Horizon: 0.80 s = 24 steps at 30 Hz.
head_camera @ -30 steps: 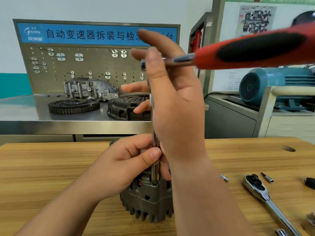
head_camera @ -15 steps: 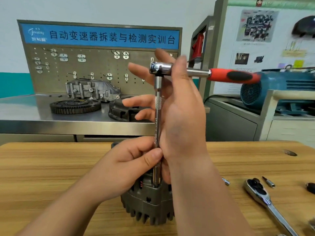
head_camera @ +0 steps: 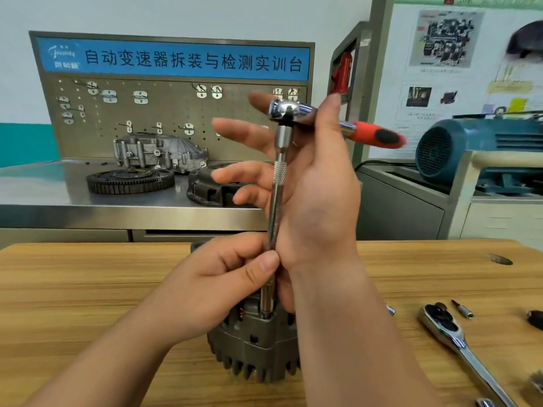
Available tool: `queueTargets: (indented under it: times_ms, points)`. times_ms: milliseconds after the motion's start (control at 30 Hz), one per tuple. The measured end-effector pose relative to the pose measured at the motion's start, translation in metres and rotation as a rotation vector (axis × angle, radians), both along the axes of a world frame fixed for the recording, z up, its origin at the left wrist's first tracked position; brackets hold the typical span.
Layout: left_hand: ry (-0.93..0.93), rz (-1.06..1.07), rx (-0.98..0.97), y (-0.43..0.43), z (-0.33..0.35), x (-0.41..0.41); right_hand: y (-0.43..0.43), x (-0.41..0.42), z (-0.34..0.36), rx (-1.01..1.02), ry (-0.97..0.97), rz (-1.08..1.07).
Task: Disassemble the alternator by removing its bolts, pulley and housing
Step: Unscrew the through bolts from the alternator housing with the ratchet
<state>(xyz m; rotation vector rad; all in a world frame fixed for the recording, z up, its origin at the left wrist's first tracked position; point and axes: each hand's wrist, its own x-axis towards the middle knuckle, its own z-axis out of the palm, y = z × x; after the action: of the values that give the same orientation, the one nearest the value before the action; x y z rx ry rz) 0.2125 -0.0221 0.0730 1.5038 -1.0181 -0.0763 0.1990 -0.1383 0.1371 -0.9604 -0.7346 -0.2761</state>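
Since half a second ago the red handle (head_camera: 373,136) of the ratchet (head_camera: 286,108) has swung a little, so it now slants down to the right instead of lying level, and its image is blurred.

The right hand (head_camera: 317,195) stands upright behind the tool with its fingers (head_camera: 241,133) straight and spread wide. Its thumb lies across the chrome shank just beside the ratchet head.

A long extension bar (head_camera: 276,207) runs straight down from the head. The left hand (head_camera: 217,286) pinches the bar low down between its thumb and curled fingers. The foot of the bar sits on the top of the alternator (head_camera: 255,348); whether it is seated on a bolt cannot be told.

The alternator stands on end near the front middle of the wooden worktop (head_camera: 88,289), finned housing downward, partly hidden by both wrists.

To the right on the worktop lie a second chrome ratchet (head_camera: 446,333) and, just beyond its head, a small driver bit (head_camera: 461,309).

Behind, a steel bench (head_camera: 58,195) carries a toothed flywheel (head_camera: 129,180), a clutch cover (head_camera: 205,186) and a cast gearbox housing (head_camera: 158,152) in front of a pegboard (head_camera: 176,113). A blue electric motor (head_camera: 470,148) sits off to the right.
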Motion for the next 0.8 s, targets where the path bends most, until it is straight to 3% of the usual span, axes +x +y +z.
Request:
queueTargets:
  times_ms: [100, 267, 333, 633, 800]
  points:
    - [0.009, 0.009, 0.002, 0.001, 0.0, 0.001, 0.003, 0.0, -0.002, -0.008, -0.013, -0.043]
    - [-0.012, 0.018, 0.002, 0.001, -0.001, 0.002, 0.01, -0.007, 0.0, -0.001, -0.272, -0.332]
    - [-0.031, 0.026, 0.007, 0.001, -0.001, 0.002, 0.012, -0.008, 0.0, 0.013, -0.315, -0.356]
    - [-0.006, -0.054, -0.007, -0.001, 0.0, 0.001, 0.002, -0.001, -0.002, 0.061, -0.017, -0.07]
    - [0.007, -0.043, 0.008, 0.002, 0.001, 0.001, 0.007, -0.005, -0.003, 0.02, -0.133, -0.2]
